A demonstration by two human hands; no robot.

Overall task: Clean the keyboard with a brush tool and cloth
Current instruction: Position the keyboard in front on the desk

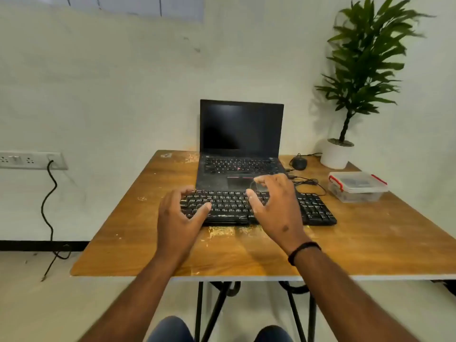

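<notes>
Wooden table (pixel 123 243) fills my view, w/ 2 hands nearest me: left hand (pixel 176 218) and right hand (pixel 276 208) both hover spread-fingered over 1 black keyboard (pixel 313 208), gripping nothing. Behind it I count 1 open laptop (pixel 240 134), 1 mouse (pixel 299 162), 1 clear box (pixel 357 187) w/ red clips, 1 potted plant (pixel 365 58) at far right.

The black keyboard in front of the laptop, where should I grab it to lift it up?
Grip the keyboard by its two short ends, one hand from each side. It lies flat, long and thin, so holding both ends probably keeps it level. The left hand and right hand hover open over it.
</notes>
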